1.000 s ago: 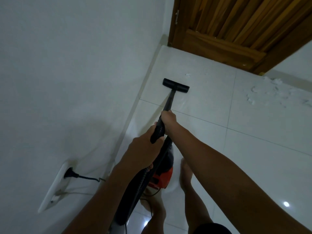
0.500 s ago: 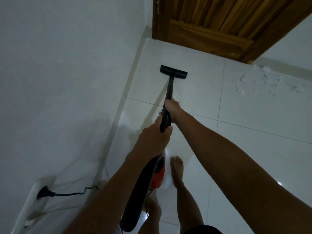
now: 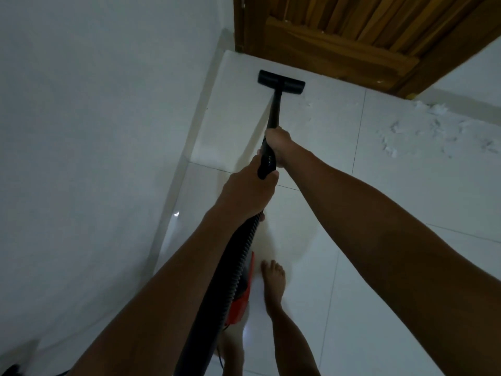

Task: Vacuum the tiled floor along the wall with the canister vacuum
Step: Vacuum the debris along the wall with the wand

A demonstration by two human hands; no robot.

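Observation:
The black floor nozzle [image 3: 281, 81] rests flat on the white tiled floor [image 3: 325, 213], close to the door and a little right of the white wall [image 3: 95, 131]. A black wand [image 3: 274, 109] runs back from it. My right hand [image 3: 278, 143] grips the wand higher up. My left hand [image 3: 248, 191] holds the handle end where the ribbed black hose [image 3: 235, 267] begins. The red canister [image 3: 241, 299] sits low between my arm and my bare foot [image 3: 273, 283], mostly hidden by the hose.
A wooden door [image 3: 339, 36] closes off the far end. Scattered white scraps [image 3: 433, 128] lie on the tiles at the right, near the far wall. A pale skirting strip [image 3: 189, 147] follows the left wall. A dark plug [image 3: 10, 370] shows at the bottom left corner.
The nozzle has slid forward, closer to the door. I have stepped forward, so the wall socket and plug have dropped almost out of view. Both hands keep their hold.

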